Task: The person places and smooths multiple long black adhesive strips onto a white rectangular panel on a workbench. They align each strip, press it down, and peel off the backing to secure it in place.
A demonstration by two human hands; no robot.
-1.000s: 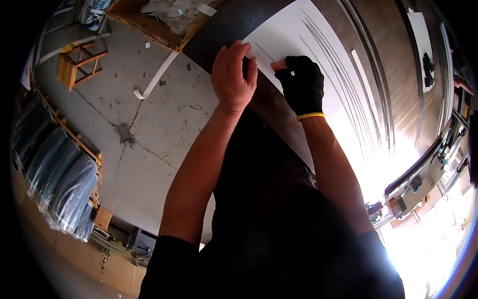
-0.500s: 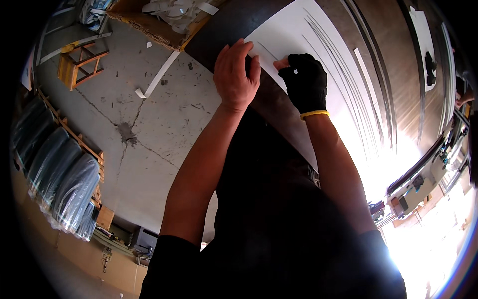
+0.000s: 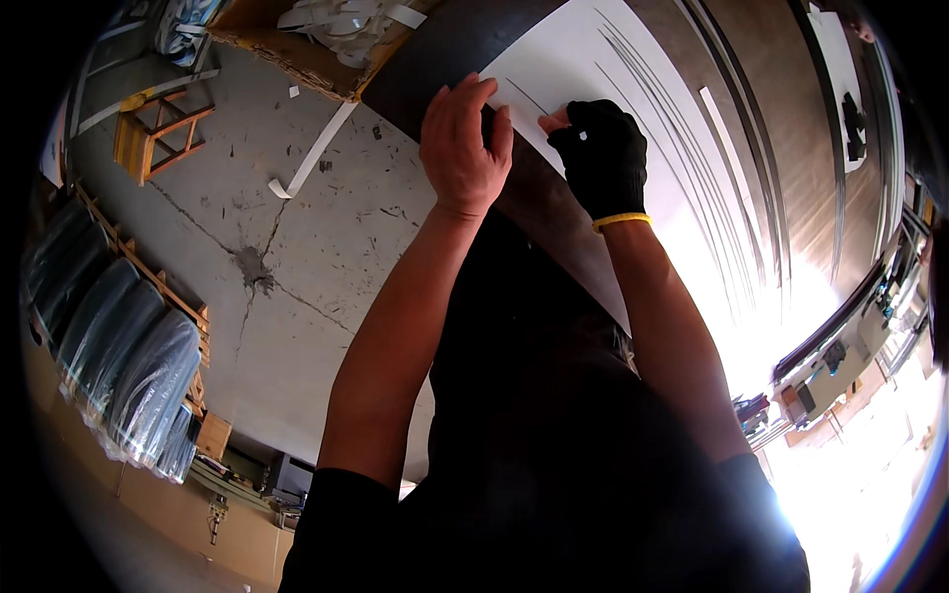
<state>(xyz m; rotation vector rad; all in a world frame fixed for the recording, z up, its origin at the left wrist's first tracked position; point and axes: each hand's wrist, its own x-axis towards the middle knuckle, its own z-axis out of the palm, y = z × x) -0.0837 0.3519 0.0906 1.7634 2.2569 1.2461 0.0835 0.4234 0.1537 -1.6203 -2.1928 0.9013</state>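
Observation:
My bare left hand is at the near left edge of the table, its fingers extended close together and the thumb apart. Its fingertips are beside the corner of a white sheet. My right hand wears a black glove with a yellow cuff, and bare fingertips show at its left side. Those fingertips are pinched at the end of a thin dark strip over the sheet. Several more long thin dark strips lie on the white sheet, right of the glove.
The dark table runs off to the right, with a narrow white strip and long dark bars. A cardboard box of white scraps stands at the far left. Beyond are a wooden stool and plastic-wrapped bundles.
Both hands keep nearly the same pose, shifting only very slightly left and up in the picture. At the far right edge, another person's hand seen earlier is no longer in the same place.

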